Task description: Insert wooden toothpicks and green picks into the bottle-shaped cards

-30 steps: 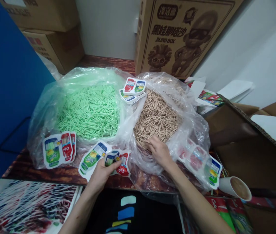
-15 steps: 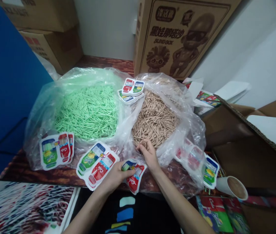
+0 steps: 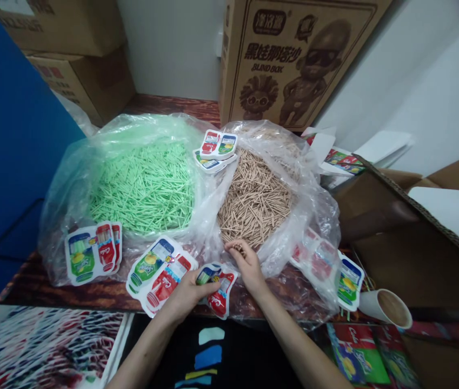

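Note:
My left hand [image 3: 188, 296] grips a small bottle-shaped packet [image 3: 224, 296] with a green-and-yellow half and a red Cola half, thumb across its front. Pinched in the fingers of my right hand [image 3: 249, 267] are several short brown sticks [image 3: 239, 248]. That hand is at the near edge of a clear plastic bag holding a heap of the same brown sticks [image 3: 255, 197]. Left of it, another bag holds a heap of light green sticks [image 3: 144, 189]. Close by my left wrist lies a flat Sprite-and-Cola packet [image 3: 152, 267].
More packets [image 3: 91, 253] lie at the left, with others [image 3: 218, 145] between the bags. At the right are a paper cup [image 3: 391, 310] on its side and an open cardboard box [image 3: 399, 232]. A tall carton [image 3: 273, 102] stands behind.
My right hand has drawn slightly back toward me from the brown heap, and the sticks in its fingers show more clearly. My left hand keeps hold of the packet, which has tilted a little.

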Action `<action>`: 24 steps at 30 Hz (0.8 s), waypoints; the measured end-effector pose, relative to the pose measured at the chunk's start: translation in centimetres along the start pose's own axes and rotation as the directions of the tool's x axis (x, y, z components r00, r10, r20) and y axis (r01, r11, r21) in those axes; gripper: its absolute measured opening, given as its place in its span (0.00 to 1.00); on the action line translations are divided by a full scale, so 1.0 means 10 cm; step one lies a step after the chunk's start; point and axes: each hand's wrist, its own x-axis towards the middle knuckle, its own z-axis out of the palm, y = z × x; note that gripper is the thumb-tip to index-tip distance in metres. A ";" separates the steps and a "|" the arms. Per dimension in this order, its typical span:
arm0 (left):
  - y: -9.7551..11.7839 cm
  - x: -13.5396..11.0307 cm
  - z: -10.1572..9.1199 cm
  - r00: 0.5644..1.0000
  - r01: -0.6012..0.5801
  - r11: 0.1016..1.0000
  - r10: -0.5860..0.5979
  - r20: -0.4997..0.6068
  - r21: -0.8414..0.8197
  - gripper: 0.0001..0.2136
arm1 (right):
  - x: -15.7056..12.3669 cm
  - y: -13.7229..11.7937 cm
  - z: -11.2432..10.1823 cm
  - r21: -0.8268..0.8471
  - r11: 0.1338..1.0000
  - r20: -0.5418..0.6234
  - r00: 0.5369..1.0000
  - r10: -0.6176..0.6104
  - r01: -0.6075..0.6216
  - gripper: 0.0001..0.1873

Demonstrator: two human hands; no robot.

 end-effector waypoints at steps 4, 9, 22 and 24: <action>0.03 -0.05 -0.04 0.999 -0.001 1.000 0.000 -0.038 -0.012 0.16 | -0.04 0.04 0.02 -0.022 1.000 -0.014 1.000 -0.003 0.003 0.08; 0.07 -0.10 -0.14 0.998 -0.011 0.999 0.009 -0.059 -0.043 0.16 | 0.10 0.00 0.00 0.107 0.989 -0.053 0.993 0.110 -0.104 0.09; 0.11 -0.16 -0.25 0.985 -0.069 0.997 0.062 -0.160 -0.041 0.13 | 0.31 -0.21 -0.19 0.396 0.893 -0.069 0.963 0.260 -0.212 0.13; 0.11 -0.16 -0.27 0.982 -0.077 0.995 0.066 -0.175 -0.056 0.14 | 0.23 -0.14 -0.15 0.441 0.859 -0.087 0.941 0.328 -0.259 0.17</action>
